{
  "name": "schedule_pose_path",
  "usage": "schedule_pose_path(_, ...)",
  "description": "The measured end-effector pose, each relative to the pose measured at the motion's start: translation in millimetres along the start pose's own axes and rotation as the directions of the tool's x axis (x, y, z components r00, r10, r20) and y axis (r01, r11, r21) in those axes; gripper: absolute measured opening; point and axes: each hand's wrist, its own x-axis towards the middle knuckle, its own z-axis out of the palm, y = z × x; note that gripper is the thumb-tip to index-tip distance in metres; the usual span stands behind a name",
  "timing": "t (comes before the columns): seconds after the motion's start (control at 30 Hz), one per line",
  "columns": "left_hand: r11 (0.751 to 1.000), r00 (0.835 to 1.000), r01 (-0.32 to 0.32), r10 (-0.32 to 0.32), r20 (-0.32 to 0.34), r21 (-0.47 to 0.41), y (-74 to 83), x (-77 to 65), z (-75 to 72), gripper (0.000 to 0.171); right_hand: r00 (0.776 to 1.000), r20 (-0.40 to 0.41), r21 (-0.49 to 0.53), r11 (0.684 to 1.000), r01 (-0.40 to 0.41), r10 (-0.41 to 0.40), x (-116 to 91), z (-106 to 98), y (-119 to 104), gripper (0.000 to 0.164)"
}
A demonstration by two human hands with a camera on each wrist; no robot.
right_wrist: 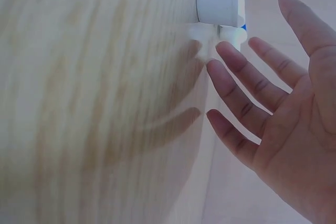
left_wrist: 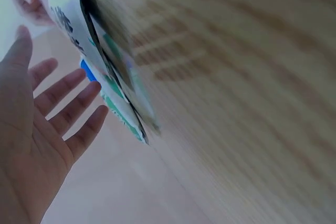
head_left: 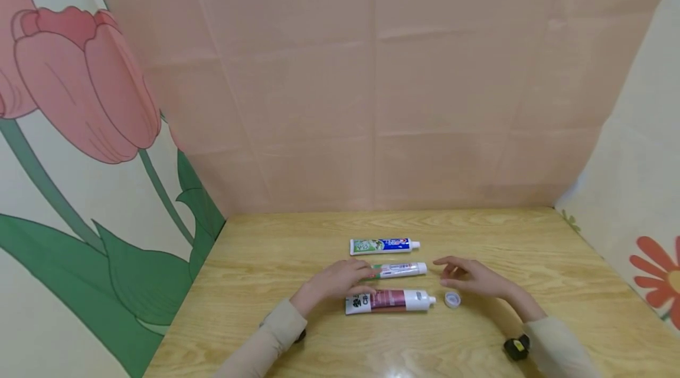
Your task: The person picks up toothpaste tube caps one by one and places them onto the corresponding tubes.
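Note:
Three toothpaste tubes lie side by side across the table. The far blue-and-green toothpaste tube [head_left: 380, 245] and the near maroon-and-white toothpaste tube [head_left: 390, 300] each end in a narrow white tip. Between them is a white-and-green toothpaste tube [head_left: 398, 270] with a wide white end. My left hand [head_left: 342, 278] hovers over its left end, partly hiding it; the fingers are spread in the left wrist view. Right of the tubes, my right hand [head_left: 473, 277] is empty, its fingers loosely bent. Beside it on the table is a loose white cap [head_left: 452, 299].
The wooden table [head_left: 287, 230] backs onto a pinkish hanging sheet [head_left: 372, 100]. Walls with painted flowers stand at both sides. Dark wrist devices are strapped under both sleeves, the right one [head_left: 517, 347] near the tabletop.

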Motion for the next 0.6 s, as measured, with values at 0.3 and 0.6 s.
schedule_pose_path(0.3,0.999,0.997,0.027,-0.024,0.068,-0.044,4.5,-4.0,0.6,0.061,0.999,0.043,-0.008,1.000,-0.010,0.011,-9.2,-3.6,-0.6,0.046)
schedule_pose_path(0.6,0.999,0.996,-0.027,0.024,0.085,0.027,8.0,-6.1,2.7,0.064,0.992,0.108,0.022,0.997,-0.072,0.069,-16.0,-6.5,-6.2,0.053)
